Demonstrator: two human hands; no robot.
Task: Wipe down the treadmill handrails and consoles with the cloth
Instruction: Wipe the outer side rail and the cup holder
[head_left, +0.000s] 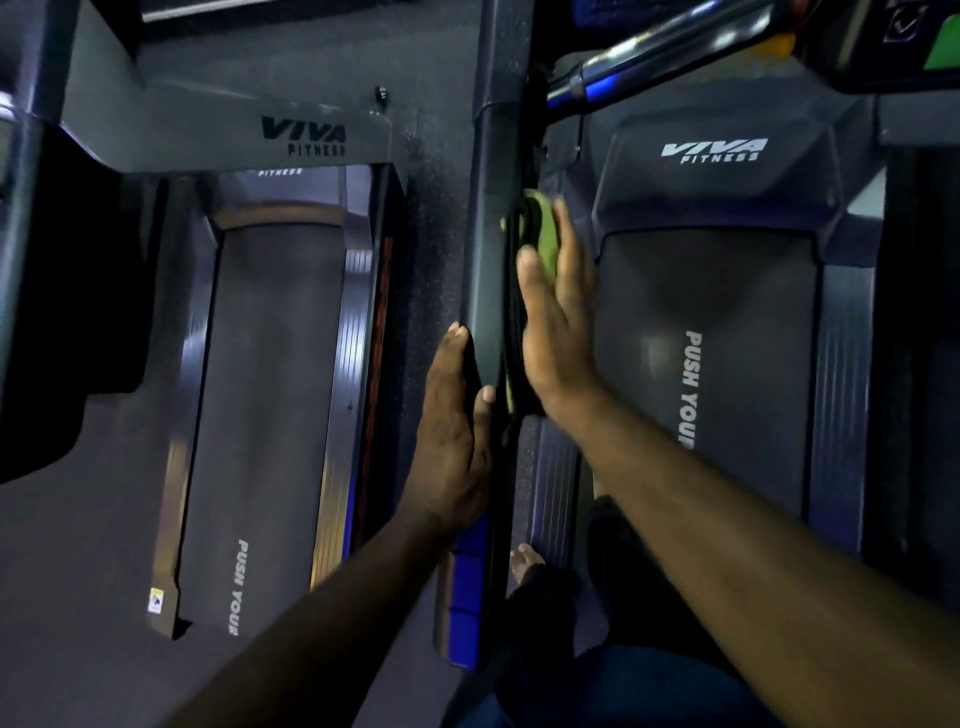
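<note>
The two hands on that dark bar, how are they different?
The right hand presses a green cloth against the bar; the left hand touches it bare. The right hand reaches farther along the bar than the left hand. Both lie flat with straight fingers, one on each side.

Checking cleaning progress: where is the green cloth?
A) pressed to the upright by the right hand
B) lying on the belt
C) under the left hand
A: the green cloth peeks out under the flat right hand against the upright; the left hand holds none.
</note>
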